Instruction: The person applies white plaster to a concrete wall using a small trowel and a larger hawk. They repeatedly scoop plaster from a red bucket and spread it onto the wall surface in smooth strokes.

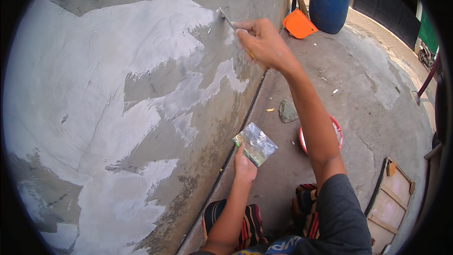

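Observation:
My right hand (264,45), at the end of an outstretched arm, is closed around a putty knife (228,20). The knife's blade meets the grey wall (160,82) by the upper right edge of a broad white putty coat (118,33). Bare grey patches show between the ragged white strokes. Lower down, my left hand (244,166) grips a flat square palette (258,142) by its near corner, with the thumb on top. Whitish smears cover the palette's face. It is held up near the foot of the wall, apart from it.
On the concrete floor, a red-rimmed bucket (338,130) with white contents is partly hidden by my right forearm. A stone (288,111) lies near it. Farther off are an orange dustpan (299,24) and a blue barrel (330,2). A wood-framed panel (389,203) lies at the right.

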`<state>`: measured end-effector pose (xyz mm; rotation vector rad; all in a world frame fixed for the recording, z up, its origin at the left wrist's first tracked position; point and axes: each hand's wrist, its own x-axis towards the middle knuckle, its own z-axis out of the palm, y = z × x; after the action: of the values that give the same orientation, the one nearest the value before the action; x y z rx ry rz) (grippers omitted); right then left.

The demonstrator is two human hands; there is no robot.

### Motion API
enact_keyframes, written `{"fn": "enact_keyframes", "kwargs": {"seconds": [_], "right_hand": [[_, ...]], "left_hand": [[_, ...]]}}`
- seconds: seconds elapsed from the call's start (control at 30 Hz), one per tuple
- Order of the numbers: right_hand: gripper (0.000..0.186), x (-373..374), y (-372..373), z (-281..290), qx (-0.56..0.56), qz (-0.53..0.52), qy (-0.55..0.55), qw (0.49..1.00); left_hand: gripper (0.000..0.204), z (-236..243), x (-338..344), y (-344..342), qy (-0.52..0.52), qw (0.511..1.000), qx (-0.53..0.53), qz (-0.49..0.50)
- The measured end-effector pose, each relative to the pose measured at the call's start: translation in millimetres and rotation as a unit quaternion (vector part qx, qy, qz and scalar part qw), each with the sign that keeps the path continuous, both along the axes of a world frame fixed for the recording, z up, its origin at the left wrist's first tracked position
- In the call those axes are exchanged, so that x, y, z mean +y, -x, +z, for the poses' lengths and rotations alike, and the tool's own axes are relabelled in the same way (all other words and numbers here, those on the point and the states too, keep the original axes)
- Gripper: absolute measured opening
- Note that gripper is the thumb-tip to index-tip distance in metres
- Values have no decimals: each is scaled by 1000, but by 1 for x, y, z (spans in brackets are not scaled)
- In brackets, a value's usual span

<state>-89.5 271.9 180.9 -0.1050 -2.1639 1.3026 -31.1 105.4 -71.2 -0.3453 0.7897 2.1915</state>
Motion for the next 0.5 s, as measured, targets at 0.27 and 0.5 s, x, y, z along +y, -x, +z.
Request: {"fn": "enact_keyframes", "kwargs": {"seconds": [0.27, 0.5], "right_hand": [[39, -37, -23, -5, 25, 39, -86, 995], [38, -4, -10, -8, 48, -33, -20, 998]], "left_hand": [[44, -4, 1, 0, -10, 1000, -5, -3], [44, -7, -2, 2, -1, 1000, 6, 4]]}}
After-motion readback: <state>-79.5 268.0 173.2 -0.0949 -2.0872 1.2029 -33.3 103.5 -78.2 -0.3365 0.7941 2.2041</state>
